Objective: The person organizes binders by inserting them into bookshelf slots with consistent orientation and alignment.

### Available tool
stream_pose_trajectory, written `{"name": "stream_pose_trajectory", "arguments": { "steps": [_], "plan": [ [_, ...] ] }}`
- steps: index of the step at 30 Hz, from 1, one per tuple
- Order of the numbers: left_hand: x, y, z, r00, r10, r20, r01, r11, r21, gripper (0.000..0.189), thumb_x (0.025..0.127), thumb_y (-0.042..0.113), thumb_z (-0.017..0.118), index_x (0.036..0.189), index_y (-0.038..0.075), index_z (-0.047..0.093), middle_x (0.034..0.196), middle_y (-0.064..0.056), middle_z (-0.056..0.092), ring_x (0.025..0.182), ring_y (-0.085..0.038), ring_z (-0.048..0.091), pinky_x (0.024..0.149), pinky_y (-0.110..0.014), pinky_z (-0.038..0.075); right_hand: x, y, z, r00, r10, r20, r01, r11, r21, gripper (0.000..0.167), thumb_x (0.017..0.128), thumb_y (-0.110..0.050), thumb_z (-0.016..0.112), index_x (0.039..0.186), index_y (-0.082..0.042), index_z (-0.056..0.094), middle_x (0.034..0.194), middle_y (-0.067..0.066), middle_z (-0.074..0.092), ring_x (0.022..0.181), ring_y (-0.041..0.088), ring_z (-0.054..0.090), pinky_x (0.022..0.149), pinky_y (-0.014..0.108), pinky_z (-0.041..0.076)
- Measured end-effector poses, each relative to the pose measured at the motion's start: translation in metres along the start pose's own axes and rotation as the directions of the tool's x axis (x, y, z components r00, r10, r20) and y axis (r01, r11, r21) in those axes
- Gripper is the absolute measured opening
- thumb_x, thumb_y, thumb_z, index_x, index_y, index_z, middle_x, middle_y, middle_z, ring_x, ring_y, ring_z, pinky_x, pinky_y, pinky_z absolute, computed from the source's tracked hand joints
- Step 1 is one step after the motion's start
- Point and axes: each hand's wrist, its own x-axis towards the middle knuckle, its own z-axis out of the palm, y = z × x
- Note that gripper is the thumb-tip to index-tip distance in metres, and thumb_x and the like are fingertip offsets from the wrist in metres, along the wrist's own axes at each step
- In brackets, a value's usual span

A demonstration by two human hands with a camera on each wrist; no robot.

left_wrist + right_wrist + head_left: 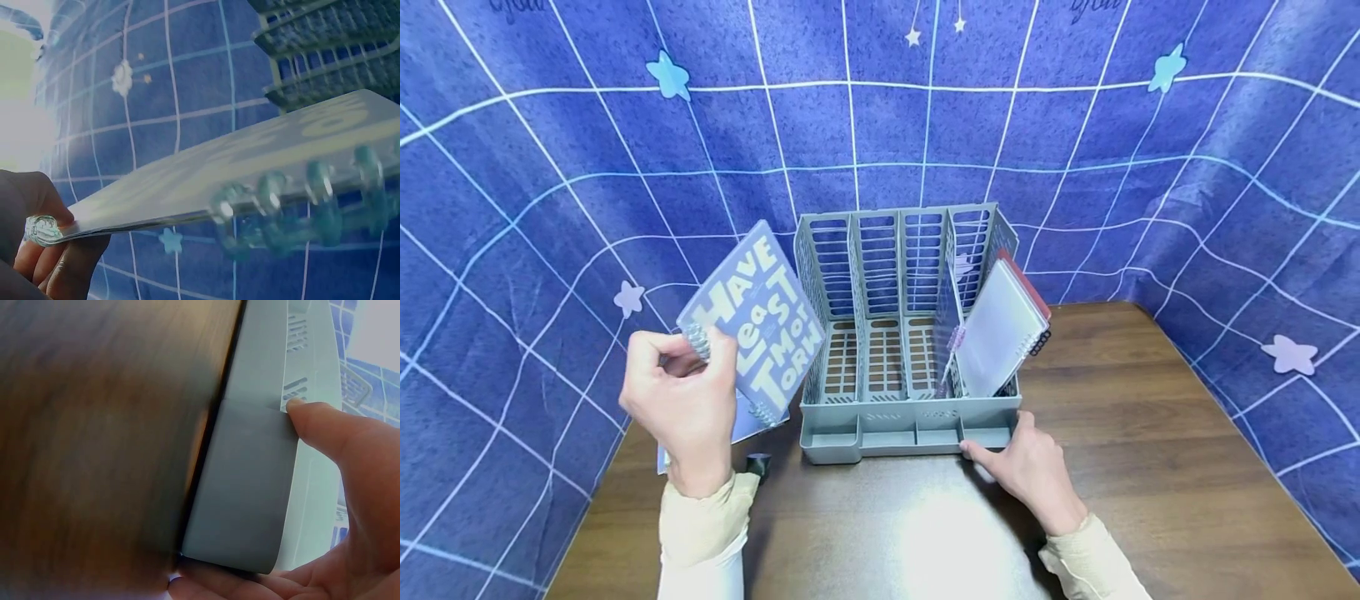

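Note:
My left hand pinches a blue spiral notebook by its coil-bound edge, thumb on one face and fingers behind. Large pale lettering covers the notebook's front, and it is raised, tilted, at the left of the grey desk organizer. In the left wrist view, clear teal coils run along the notebook's edge. My right hand grips the organizer's front right corner. The right wrist view shows its thumb on the upper edge of the front tray and its fingers around the end.
A pale spiral notebook and a red-covered one lean in the organizer's rightmost slot. Behind my left hand, another blue notebook lies partly hidden on the wooden table. A small dark object sits by my left wrist. Blue patterned cloth surrounds the table.

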Motion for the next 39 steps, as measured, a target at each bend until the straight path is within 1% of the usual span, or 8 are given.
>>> {"name": "stream_pose_trajectory", "arguments": {
  "steps": [3, 10, 12, 18, 23, 28, 35, 39],
  "plan": [
    [-0.008, 0.009, 0.01, 1.0, -0.002, 0.008, 0.003, 0.999, -0.052, 0.023, 0.079, -0.007, 0.071, 0.078, -0.016, 0.05, 0.066, 0.005, 0.061, 0.054, 0.0, 0.062, 0.054, -0.014, 0.051, 0.0, 0.0, 0.0, 1.0, 0.005, 0.006, -0.005, 1.0, -0.001, 0.101, 0.072, -0.067, 0.083, 0.122, 0.015, 0.052, 0.071, 0.029, 0.063, 0.067, 0.05, 0.067, 0.06, 0.058, 0.055],
    [-0.026, 0.0, 0.037, 0.998, -0.04, 0.046, 0.047, 0.984, -0.173, 0.023, 0.078, -0.007, 0.074, 0.076, -0.011, 0.051, 0.063, -0.003, 0.063, 0.053, -0.008, 0.065, 0.052, -0.019, 0.054, 0.001, 0.002, -0.004, 0.999, 0.034, 0.026, -0.033, 0.999, -0.007, 0.107, 0.072, -0.071, 0.082, 0.127, 0.015, 0.05, 0.076, 0.033, 0.065, 0.073, 0.053, 0.068, 0.064, 0.06, 0.055],
    [-0.031, 0.0, 0.045, 0.997, -0.048, 0.06, 0.06, 0.976, -0.21, 0.023, 0.079, -0.006, 0.074, 0.076, -0.01, 0.051, 0.063, -0.005, 0.065, 0.054, -0.011, 0.066, 0.053, -0.021, 0.055, 0.001, 0.003, -0.004, 0.999, 0.042, 0.033, -0.042, 0.999, -0.01, 0.108, 0.071, -0.072, 0.081, 0.127, 0.015, 0.05, 0.078, 0.034, 0.065, 0.074, 0.054, 0.068, 0.065, 0.06, 0.055],
    [-0.048, 0.006, 0.066, 0.997, -0.035, 0.075, 0.053, 0.965, -0.258, 0.022, 0.08, -0.003, 0.073, 0.075, -0.006, 0.052, 0.066, -0.007, 0.066, 0.055, -0.014, 0.068, 0.052, -0.023, 0.056, -0.002, 0.004, -0.004, 0.998, 0.046, 0.052, -0.046, 0.999, -0.009, 0.108, 0.071, -0.072, 0.081, 0.126, 0.016, 0.05, 0.078, 0.034, 0.065, 0.073, 0.053, 0.068, 0.064, 0.06, 0.055],
    [-0.061, 0.012, 0.082, 0.994, -0.045, 0.098, 0.069, 0.965, -0.251, 0.022, 0.079, -0.002, 0.072, 0.075, -0.003, 0.051, 0.065, -0.007, 0.066, 0.054, -0.014, 0.065, 0.052, -0.023, 0.055, -0.003, 0.003, -0.003, 0.998, 0.042, 0.036, -0.042, 0.999, 0.002, 0.104, 0.071, -0.069, 0.083, 0.123, 0.015, 0.051, 0.074, 0.032, 0.064, 0.071, 0.051, 0.068, 0.064, 0.059, 0.055],
    [-0.071, 0.015, 0.097, 0.993, -0.053, 0.107, 0.076, 0.972, -0.222, 0.022, 0.078, -0.002, 0.072, 0.074, 0.0, 0.05, 0.062, -0.004, 0.063, 0.056, -0.013, 0.067, 0.054, -0.024, 0.057, -0.003, 0.002, -0.002, 0.998, 0.042, 0.037, -0.043, 0.999, 0.009, 0.105, 0.071, -0.071, 0.082, 0.124, 0.015, 0.052, 0.077, 0.034, 0.065, 0.073, 0.052, 0.068, 0.065, 0.06, 0.055],
    [-0.083, 0.011, 0.118, 0.997, -0.038, 0.064, 0.048, 0.985, -0.166, 0.023, 0.074, -0.001, 0.072, 0.073, 0.002, 0.05, 0.062, -0.001, 0.066, 0.057, -0.008, 0.066, 0.056, -0.024, 0.055, -0.002, 0.0, -0.001, 0.998, 0.057, 0.04, -0.058, 0.998, 0.021, 0.108, 0.069, -0.073, 0.082, 0.127, 0.014, 0.052, 0.083, 0.037, 0.067, 0.077, 0.055, 0.068, 0.066, 0.061, 0.054],
    [-0.09, 0.005, 0.13, 0.997, -0.043, 0.071, 0.054, 0.985, -0.163, 0.024, 0.075, 0.001, 0.075, 0.074, 0.003, 0.051, 0.063, -0.001, 0.064, 0.059, -0.008, 0.067, 0.057, -0.026, 0.056, -0.002, -0.001, -0.002, 0.997, 0.061, 0.043, -0.062, 0.998, 0.017, 0.108, 0.07, -0.074, 0.081, 0.126, 0.013, 0.051, 0.084, 0.037, 0.067, 0.077, 0.055, 0.068, 0.067, 0.061, 0.054]
  ]
}}
